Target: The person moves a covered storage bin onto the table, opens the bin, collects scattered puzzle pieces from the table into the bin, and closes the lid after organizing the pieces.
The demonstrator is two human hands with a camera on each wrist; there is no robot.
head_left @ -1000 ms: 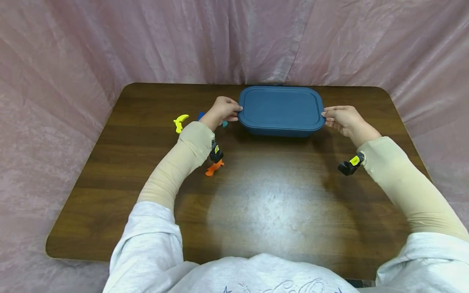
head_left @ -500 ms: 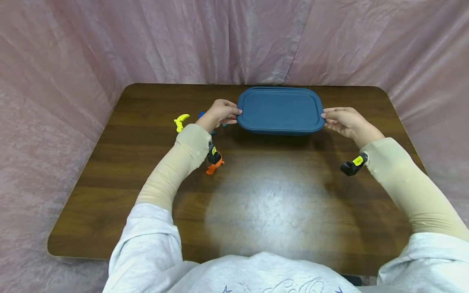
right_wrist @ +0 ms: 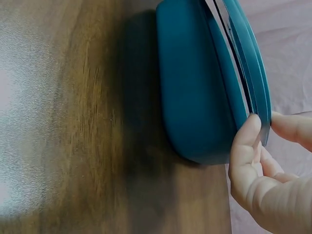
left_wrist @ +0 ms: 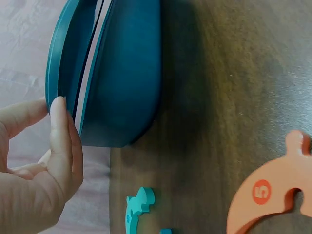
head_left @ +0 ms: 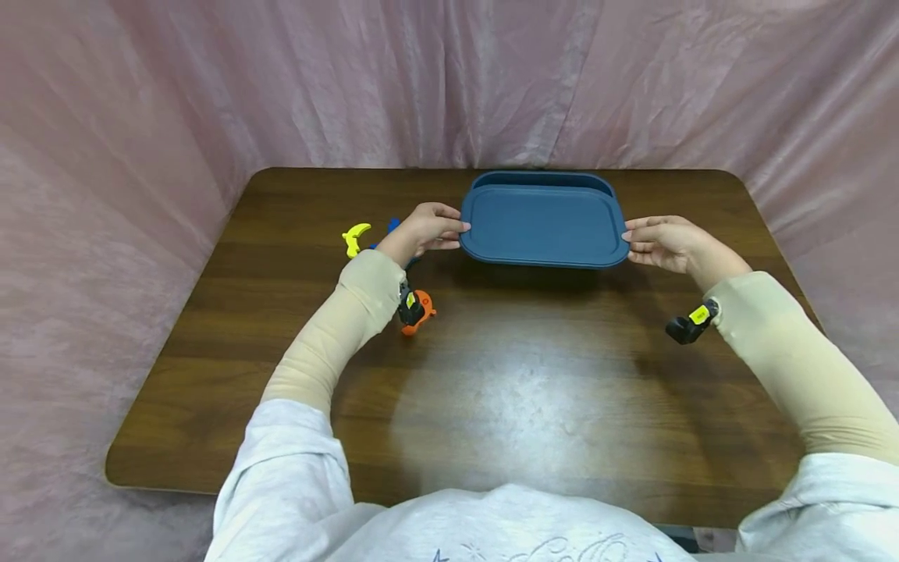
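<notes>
A dark blue lid hangs just above and in front of its matching blue container, whose back rim shows behind it. My left hand pinches the lid's left edge and my right hand pinches its right edge. In the left wrist view my fingertips grip the thin lid, which is parted from the container. The right wrist view shows my thumb and fingers on the lid above the container.
Small toy pieces lie left of the container on the brown table: a yellow crescent, a blue piece, a teal piece and an orange piece marked 5. Pink cloth surrounds the table.
The lid has come off the container and moved slightly up and toward me, held in both hands; the container's back rim now shows behind it.
</notes>
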